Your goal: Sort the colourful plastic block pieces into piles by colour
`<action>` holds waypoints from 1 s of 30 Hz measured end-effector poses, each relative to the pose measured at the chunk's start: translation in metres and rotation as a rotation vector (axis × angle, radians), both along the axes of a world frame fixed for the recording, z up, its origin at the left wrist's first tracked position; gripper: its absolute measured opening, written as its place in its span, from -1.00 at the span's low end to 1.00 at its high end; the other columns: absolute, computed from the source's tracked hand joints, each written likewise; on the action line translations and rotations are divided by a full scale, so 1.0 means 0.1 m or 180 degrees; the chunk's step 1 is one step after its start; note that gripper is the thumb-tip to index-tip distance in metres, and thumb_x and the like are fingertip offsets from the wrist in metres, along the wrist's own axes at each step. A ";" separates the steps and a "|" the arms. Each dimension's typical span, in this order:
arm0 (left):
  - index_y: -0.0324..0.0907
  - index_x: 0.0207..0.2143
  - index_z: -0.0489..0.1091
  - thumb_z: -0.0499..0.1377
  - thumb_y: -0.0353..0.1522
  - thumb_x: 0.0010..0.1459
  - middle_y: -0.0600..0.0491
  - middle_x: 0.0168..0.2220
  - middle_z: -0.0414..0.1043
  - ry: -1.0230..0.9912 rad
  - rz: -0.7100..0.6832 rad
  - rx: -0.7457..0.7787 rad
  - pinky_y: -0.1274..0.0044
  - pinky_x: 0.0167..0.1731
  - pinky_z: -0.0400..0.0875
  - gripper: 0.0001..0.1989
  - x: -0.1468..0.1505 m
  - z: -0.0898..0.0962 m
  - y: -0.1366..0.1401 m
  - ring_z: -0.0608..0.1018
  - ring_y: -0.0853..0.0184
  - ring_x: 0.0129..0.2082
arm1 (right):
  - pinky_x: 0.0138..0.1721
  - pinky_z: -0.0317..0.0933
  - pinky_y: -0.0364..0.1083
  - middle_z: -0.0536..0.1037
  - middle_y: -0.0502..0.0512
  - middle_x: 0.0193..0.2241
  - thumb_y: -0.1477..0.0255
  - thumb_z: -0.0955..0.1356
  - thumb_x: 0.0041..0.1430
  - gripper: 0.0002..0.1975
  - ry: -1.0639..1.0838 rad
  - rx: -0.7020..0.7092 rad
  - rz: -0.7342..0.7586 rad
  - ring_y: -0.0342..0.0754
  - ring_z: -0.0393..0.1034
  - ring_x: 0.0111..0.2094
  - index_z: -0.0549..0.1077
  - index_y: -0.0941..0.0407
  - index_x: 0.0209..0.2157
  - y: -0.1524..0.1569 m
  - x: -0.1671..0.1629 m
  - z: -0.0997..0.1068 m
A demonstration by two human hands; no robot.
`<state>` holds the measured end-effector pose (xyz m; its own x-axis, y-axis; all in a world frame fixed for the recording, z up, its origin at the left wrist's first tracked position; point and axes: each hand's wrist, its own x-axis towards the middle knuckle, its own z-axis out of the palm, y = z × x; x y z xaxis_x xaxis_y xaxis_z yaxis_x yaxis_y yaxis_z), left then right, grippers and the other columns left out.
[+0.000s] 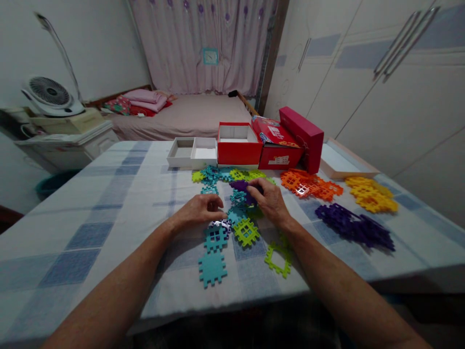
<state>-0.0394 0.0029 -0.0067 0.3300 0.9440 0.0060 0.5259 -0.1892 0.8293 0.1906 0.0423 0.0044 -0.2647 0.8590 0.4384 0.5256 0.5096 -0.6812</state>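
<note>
My right hand [269, 199] pinches a purple interlocking plate [239, 185] above the middle of the mixed pile. My left hand [198, 209] hovers at the pile's left side, its fingers bent and thumb apart, with nothing seen in it. Beneath and between the hands lie teal and lime pieces, partly hidden by my right hand. Closest to me are a solid teal plate [212, 268], a teal window plate [215, 238], a lime window plate [246, 232] and a lime frame piece [270, 258], which my right forearm partly covers.
Right of my hands lie separate heaps of orange plates [308, 185], yellow plates [374, 195] and purple plates [354, 227]. Behind the pile stand a white divided tray [192, 165], an open red box [239, 152], a printed red box [279, 156], an upright red lid [302, 138] and a shallow tray [350, 173].
</note>
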 end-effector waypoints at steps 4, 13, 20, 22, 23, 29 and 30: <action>-0.12 -0.39 0.46 0.33 -0.15 -0.15 0.11 -0.47 0.39 0.0637 -0.0254 0.0181 0.56 -0.49 0.23 -0.70 0.01 0.07 -0.06 0.40 0.37 -0.48 | -0.22 0.18 -0.10 0.52 0.03 -0.37 0.31 0.29 0.20 -0.82 0.0037 -0.0068 -0.0078 -0.08 0.37 -0.31 0.44 0.10 -0.35 0.01 0.00 0.00; -0.12 -0.48 0.43 0.18 -0.32 -0.05 0.10 -0.44 0.37 0.1119 -0.0215 0.0432 0.54 -0.45 0.19 -0.92 0.01 0.08 -0.08 0.40 0.35 -0.45 | -0.30 0.15 -0.11 0.48 0.01 -0.44 0.30 0.26 0.19 -0.82 0.0157 -0.0260 -0.0142 -0.08 0.33 -0.37 0.41 0.10 -0.35 -0.03 -0.06 -0.02; -0.12 -0.53 0.33 0.12 -0.36 -0.02 0.11 -0.57 0.33 0.1191 0.0760 0.0720 0.50 -0.48 0.13 -0.93 0.02 0.05 -0.05 0.36 0.34 -0.54 | -0.33 0.11 -0.13 0.43 -0.03 -0.46 0.28 0.24 0.22 -0.79 0.0251 -0.0352 0.0181 -0.10 0.29 -0.38 0.38 0.10 -0.36 -0.07 -0.07 0.03; -0.13 -0.55 0.31 0.12 -0.37 -0.03 0.13 -0.60 0.31 0.0929 0.0978 0.0726 0.51 -0.48 0.14 -0.93 0.01 0.05 -0.03 0.36 0.35 -0.55 | -0.33 0.10 -0.14 0.41 -0.04 -0.46 0.27 0.23 0.23 -0.78 0.0292 -0.0361 0.0259 -0.11 0.27 -0.39 0.37 0.10 -0.37 -0.07 -0.07 0.03; -0.13 -0.54 0.31 0.13 -0.37 -0.03 0.14 -0.60 0.32 0.0748 0.1058 0.0787 0.52 -0.48 0.15 -0.94 0.01 0.05 -0.02 0.36 0.37 -0.55 | -0.33 0.10 -0.14 0.41 -0.05 -0.46 0.27 0.23 0.23 -0.78 0.0315 -0.0365 0.0286 -0.12 0.27 -0.39 0.37 0.10 -0.38 -0.07 -0.08 0.03; -0.17 -0.43 0.37 0.20 -0.28 0.01 0.15 -0.51 0.36 -0.0721 0.1185 0.0975 0.56 -0.46 0.28 -0.86 0.04 0.00 0.03 0.40 0.42 -0.52 | -0.34 0.08 -0.15 0.38 -0.06 -0.47 0.25 0.24 0.22 -0.76 0.0341 -0.0516 0.0471 -0.15 0.24 -0.41 0.35 0.11 -0.41 -0.08 -0.11 0.00; -0.18 -0.42 0.37 0.21 -0.26 0.01 0.15 -0.51 0.36 -0.0958 0.1166 0.0889 0.56 -0.47 0.30 -0.83 0.05 -0.01 0.04 0.41 0.42 -0.52 | -0.34 0.08 -0.15 0.37 -0.07 -0.48 0.25 0.24 0.22 -0.77 0.0324 -0.0539 0.0515 -0.15 0.23 -0.42 0.35 0.11 -0.41 -0.09 -0.11 -0.01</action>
<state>-0.0341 0.0065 -0.0075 -0.0748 0.9457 0.3162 0.3462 -0.2727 0.8976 0.1794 0.0336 0.0031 -0.3664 0.8725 0.3232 0.3708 0.4556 -0.8093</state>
